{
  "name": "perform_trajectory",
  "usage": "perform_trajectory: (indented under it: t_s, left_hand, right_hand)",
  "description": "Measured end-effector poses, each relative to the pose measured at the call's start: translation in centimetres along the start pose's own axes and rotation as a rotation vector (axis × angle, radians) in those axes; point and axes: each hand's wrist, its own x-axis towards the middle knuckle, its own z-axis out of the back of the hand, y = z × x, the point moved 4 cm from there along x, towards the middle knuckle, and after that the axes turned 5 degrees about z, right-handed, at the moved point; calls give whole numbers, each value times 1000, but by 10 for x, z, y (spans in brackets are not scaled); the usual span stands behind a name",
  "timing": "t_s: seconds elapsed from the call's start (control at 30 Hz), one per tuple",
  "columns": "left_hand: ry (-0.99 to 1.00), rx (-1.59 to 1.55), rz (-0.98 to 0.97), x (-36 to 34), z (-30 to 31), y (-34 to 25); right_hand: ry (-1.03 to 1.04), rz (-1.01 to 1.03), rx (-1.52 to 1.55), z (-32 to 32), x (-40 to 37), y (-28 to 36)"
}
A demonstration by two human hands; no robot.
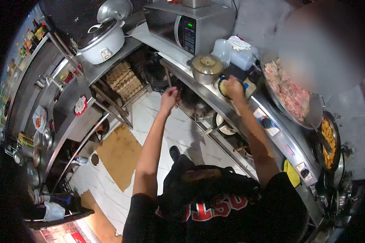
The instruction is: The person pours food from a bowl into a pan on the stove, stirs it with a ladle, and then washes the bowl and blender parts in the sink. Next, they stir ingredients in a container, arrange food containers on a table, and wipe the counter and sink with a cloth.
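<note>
Stainless-steel counter [198,90] runs diagonally across the view. The work sits on its narrow top.

- Right hand [233,87]: reached out at arm's length and resting on a small round dish [224,92] with a dark rim and pale yellow contents. Fingers bunched and pointing down into the dish. Cannot tell whether they pinch anything. The dish sits on the counter just beside a lidded steel pot [207,68], probably so both are within one reach.
- Left hand [169,99]: at the front edge of the counter, below and apart from the dish. Fingers curled closed in a loose fist, with nothing identifiable inside. Likely braced there for balance during the lean forward.

Surroundings:
- Grey microwave oven [188,28] and translucent plastic tubs [235,54] stand behind the pot, closing off the back of the counter.
- Large round steel pan of chopped pink meat [288,91] lies close on the right of the dish. A dark pan of orange-yellow food [328,141] is further along.
- White rice cooker [101,40] with its lid up sits on a side shelf, with stacked cardboard egg trays [123,79] under it.

Room to move:
- The counter top is crowded, with little bare strip around the dish.
- The free side is the aisle of pale marbled floor tiles [178,129], partly covered by a flat brown cardboard sheet [119,156].
</note>
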Motion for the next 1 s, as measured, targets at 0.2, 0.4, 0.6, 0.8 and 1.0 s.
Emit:
perform_trajectory:
  t_s: [0.2, 0.4, 0.6, 0.8, 1.0]
  left_hand:
    - [240, 392, -161, 99, -44, -35]
    - [265, 491, -160, 183, -74, 11]
    - [315, -236, 158, 206, -95, 42]
    - [376, -284, 110, 170, -75, -11]
    - [171, 67, -241, 132, 6, -24]
  right_hand:
    - [-6, -397, 47, -36, 94, -98]
    - [309, -736, 631, -46, 113, -26]
    - [411, -748, 425, -70, 126, -62]
    - [412, -709, 610, -80, 125, -103]
    - [427, -417, 596, -108, 103, -86]
